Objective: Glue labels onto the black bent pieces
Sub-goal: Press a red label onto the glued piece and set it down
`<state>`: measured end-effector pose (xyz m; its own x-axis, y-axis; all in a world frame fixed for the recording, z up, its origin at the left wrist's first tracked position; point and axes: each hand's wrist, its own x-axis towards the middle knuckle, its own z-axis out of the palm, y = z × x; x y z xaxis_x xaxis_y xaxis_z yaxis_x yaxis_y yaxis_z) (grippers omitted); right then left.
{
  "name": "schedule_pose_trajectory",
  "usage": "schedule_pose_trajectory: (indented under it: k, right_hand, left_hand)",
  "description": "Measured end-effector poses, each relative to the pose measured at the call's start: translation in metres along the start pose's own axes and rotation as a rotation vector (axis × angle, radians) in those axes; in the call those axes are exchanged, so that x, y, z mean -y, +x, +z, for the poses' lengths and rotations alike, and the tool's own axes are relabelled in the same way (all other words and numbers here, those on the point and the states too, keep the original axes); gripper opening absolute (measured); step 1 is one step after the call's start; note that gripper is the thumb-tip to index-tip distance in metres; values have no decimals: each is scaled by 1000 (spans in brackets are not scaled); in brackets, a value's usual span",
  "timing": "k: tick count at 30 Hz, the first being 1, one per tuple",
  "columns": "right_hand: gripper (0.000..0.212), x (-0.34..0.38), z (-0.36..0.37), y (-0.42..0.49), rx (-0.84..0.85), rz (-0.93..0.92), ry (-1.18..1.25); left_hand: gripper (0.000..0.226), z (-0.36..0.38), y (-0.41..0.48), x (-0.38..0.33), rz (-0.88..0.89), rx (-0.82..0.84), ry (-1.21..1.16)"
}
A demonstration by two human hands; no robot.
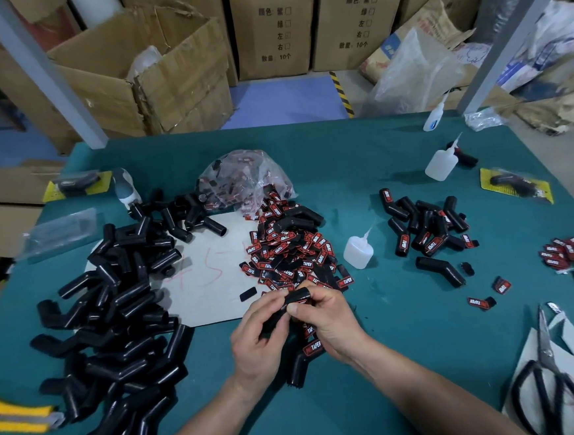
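Both hands hold one black bent piece [293,299] over the green table. My left hand [257,336] grips its lower part, and my right hand [324,317] pinches its upper end, thumb pressing on top. A labelled bent piece [302,363] lies just below my hands. A heap of red-and-black labels [291,251] lies just beyond them. A large heap of unlabelled black bent pieces [115,320] fills the left side. A smaller group of labelled pieces [427,227] sits at the right. A glue bottle [358,251] stands next to the label heap.
A second glue bottle [441,164] and a third [434,118] stand at the back right. Scissors [549,378] lie on white card at the right front. A yellow utility knife [18,415] lies at the left edge. A plastic bag of labels [244,176] sits behind the heap. Cardboard boxes stand beyond the table.
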<state>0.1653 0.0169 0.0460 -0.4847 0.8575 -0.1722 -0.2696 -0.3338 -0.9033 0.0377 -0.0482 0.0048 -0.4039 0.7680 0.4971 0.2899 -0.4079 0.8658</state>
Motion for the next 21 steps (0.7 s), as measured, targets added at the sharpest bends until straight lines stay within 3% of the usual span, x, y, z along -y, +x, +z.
schedule_pose_trajectory:
  k: [9, 15, 21]
  right_hand:
    - [20, -2, -2, 2, -10, -7, -33]
    - [12, -2, -8, 5, -28, -134, -187]
    - [7, -7, -9, 5, -31, -175, -220]
  left_hand:
    - [28, 1, 2, -2, -16, -13, -2]
    - [29, -1, 6, 1, -240, -101, -163]
    - [20, -2, 7, 1, -171, -69, -133]
